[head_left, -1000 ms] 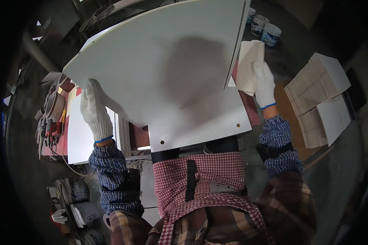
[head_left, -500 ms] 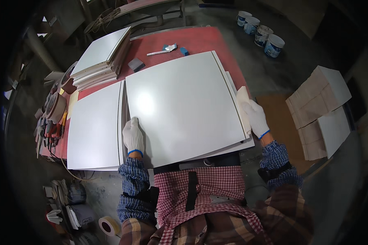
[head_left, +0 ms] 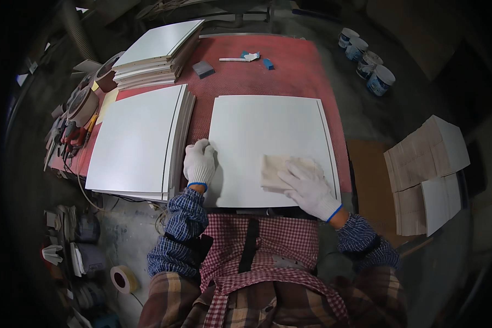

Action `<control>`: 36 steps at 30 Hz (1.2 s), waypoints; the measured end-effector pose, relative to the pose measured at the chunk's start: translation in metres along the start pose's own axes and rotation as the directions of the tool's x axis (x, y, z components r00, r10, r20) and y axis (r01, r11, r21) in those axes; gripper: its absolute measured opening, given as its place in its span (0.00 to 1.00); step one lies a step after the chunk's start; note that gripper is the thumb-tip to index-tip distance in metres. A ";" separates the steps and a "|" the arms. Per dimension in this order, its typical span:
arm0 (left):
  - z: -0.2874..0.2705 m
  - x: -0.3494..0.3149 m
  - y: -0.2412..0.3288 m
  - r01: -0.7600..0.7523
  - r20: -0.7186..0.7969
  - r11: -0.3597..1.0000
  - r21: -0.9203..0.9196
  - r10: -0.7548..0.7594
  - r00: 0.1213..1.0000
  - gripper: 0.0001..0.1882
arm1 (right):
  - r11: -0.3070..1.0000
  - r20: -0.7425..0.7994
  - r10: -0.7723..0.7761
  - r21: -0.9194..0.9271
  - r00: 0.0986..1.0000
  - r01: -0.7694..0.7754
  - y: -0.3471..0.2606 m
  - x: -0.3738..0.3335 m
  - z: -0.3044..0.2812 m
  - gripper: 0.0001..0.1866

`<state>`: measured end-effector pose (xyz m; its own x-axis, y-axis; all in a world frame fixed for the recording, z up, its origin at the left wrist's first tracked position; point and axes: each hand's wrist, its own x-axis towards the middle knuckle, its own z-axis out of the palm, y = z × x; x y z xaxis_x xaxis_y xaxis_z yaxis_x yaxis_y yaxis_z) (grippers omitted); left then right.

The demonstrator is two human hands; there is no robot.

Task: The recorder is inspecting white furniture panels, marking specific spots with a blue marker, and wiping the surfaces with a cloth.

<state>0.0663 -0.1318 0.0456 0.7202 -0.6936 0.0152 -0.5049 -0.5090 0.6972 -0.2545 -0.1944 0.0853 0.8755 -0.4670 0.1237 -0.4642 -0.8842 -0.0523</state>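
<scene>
A white panel (head_left: 262, 123) with a thin dark line along its right side lies in front of me on the table. My right hand (head_left: 311, 188), in a white knit glove, presses a folded cream cloth (head_left: 271, 169) onto the lower right part of the panel. My left hand (head_left: 199, 162), gloved alike, has its fingers curled at the panel's left edge; the fingertips are partly hidden. Just left of it rises a stack of white panels (head_left: 136, 136).
Another panel stack (head_left: 159, 46) stands on the red table (head_left: 290, 54) at the back left. Grey and blue blocks (head_left: 203, 69) and a white stick (head_left: 235, 59) lie behind the panel. Tools (head_left: 71, 136) crowd the left edge; buckets (head_left: 381, 80) and cardboard (head_left: 415, 158) stand right.
The panel between my hands, tilted before, now lies flatter and lower. My right hand has moved left with the cloth, from the panel's right edge onto its face. The whole view has shifted.
</scene>
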 end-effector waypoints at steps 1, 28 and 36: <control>0.000 -0.010 0.001 -0.059 -0.082 0.989 0.137 0.070 0.994 0.20 | 1.000 -0.001 -0.001 -0.004 1.000 0.001 -0.008 0.001 0.009 0.28; -0.012 -0.070 -0.032 -0.463 -0.021 0.880 -0.104 0.464 0.886 0.28 | 0.995 0.018 0.098 0.012 0.995 -0.098 0.079 0.282 0.084 0.31; -0.019 -0.083 -0.027 -0.431 -0.204 0.892 -0.138 0.400 0.893 0.24 | 0.939 0.031 -0.345 0.019 0.938 0.344 -0.011 0.281 0.095 0.34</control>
<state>0.0288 -0.0507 0.0392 0.5387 -0.7191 0.4390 -0.6948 -0.0845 0.7142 0.0094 -0.3171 0.0265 0.9856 -0.1337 0.1037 -0.1317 -0.9910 -0.0252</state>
